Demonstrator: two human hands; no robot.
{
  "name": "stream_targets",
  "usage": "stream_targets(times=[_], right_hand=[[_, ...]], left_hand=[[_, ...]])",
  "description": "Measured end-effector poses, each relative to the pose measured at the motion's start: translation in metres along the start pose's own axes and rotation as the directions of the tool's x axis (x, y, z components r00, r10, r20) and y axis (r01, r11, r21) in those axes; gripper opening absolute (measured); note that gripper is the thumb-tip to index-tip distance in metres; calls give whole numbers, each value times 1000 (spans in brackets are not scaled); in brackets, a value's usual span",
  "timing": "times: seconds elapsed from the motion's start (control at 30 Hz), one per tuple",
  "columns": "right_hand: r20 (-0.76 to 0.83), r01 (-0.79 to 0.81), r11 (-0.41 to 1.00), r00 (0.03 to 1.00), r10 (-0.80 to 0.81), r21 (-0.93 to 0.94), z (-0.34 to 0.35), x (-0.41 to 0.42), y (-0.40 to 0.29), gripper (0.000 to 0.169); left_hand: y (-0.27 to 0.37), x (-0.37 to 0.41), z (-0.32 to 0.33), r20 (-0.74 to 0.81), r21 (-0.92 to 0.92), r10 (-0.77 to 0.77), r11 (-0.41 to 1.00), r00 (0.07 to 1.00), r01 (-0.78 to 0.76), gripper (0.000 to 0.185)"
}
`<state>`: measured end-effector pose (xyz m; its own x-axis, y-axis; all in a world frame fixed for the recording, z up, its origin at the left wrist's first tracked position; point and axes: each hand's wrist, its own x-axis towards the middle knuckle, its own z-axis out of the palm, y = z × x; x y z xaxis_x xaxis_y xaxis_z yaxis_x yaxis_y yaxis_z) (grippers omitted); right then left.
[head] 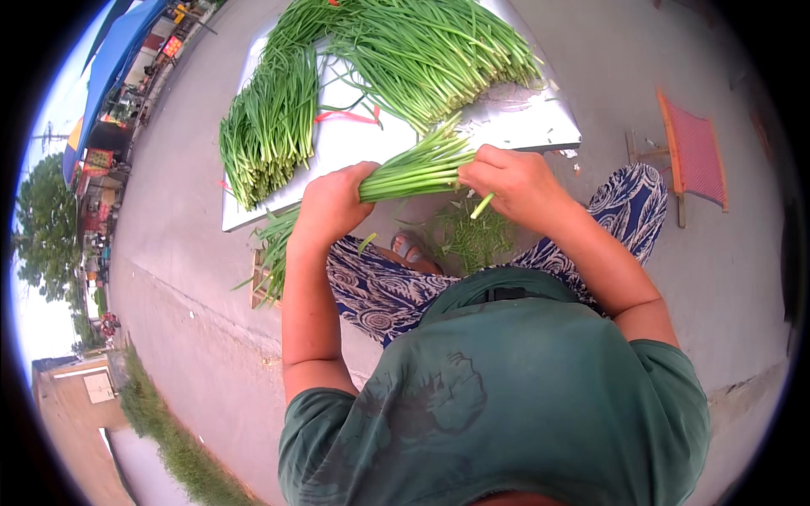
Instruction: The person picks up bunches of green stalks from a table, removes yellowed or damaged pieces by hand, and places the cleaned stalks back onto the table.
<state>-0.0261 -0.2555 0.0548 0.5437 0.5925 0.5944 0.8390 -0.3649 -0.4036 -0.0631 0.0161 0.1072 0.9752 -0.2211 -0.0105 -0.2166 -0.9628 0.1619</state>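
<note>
My left hand [335, 199] is closed around a bunch of long green stalks, garlic chives by their look [417, 171]; their leafy ends hang down beyond my left wrist. At the pale cut ends, my right hand [509, 183] pinches with thumb and fingers, and one short stalk [483, 206] pokes out below it. Whether the right fingers also grip the bunch's ends cannot be told. Behind my hands, a large pile of the same greens [430, 57] and a smaller pile [272, 126] lie on a white-topped table [342, 148]. A red ribbon [348, 116] lies between the piles.
Green trimmings [474, 237] lie on the ground by my sandalled foot [411, 246]. A folding stool with a red woven seat [696, 152] stands at the right. Under the hanging leaves is part of a wooden frame [258, 278]. Stalls with a blue canopy [117, 54] line the far left.
</note>
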Motion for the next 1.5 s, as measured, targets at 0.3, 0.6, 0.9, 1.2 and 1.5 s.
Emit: stream_targets(times=[0.3,0.6,0.9,1.2,1.5], right_hand=[[90,-394,775,910,405,494,-13,-21,17,24],[170,-396,232,754,634,889,-43,-19,34,76],[280,-300,-65,759,588,952,-65,-10,34,67],[246,-132,-268,855,456,954,-24,2,36,41],[283,-303,-36,833,475,952,-13,10,14,25]], left_hand=[[-37,23,-31,300,41,177,979,937,-198,41],[-39,202,-7,238,527,703,486,670,-697,26],[-77,172,13,-64,464,536,763,842,-451,67],[-117,132,56,-153,-352,77,927,985,-127,72],[67,46,19,21,-960,288,274,957,-62,41]])
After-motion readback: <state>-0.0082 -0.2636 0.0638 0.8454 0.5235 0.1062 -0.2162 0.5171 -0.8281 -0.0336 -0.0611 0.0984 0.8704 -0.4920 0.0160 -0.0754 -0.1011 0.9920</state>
